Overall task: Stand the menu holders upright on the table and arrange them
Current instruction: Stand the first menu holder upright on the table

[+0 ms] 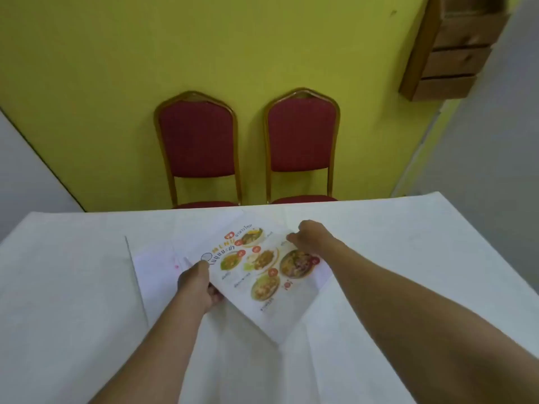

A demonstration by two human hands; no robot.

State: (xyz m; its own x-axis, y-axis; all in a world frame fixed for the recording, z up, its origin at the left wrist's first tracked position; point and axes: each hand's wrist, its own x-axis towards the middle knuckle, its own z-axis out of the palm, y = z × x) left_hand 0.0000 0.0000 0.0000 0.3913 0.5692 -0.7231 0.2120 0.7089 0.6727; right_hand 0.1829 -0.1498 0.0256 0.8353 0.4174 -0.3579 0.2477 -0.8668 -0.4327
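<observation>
A clear menu holder (pixel 259 275) with a printed food menu inside is tilted, face up, over the white tablecloth (pixel 408 258). My left hand (pixel 198 287) grips its left edge, thumb on top. My right hand (pixel 309 233) grips its far right corner. A second clear holder (pixel 151 263) lies flat just to the left, partly under the first; its edges are faint against the cloth.
Two red chairs with gold frames, one (pixel 199 147) on the left and one (pixel 302 141) on the right, stand behind the table's far edge against a yellow wall. A wooden shelf unit (pixel 449 53) hangs at the upper right.
</observation>
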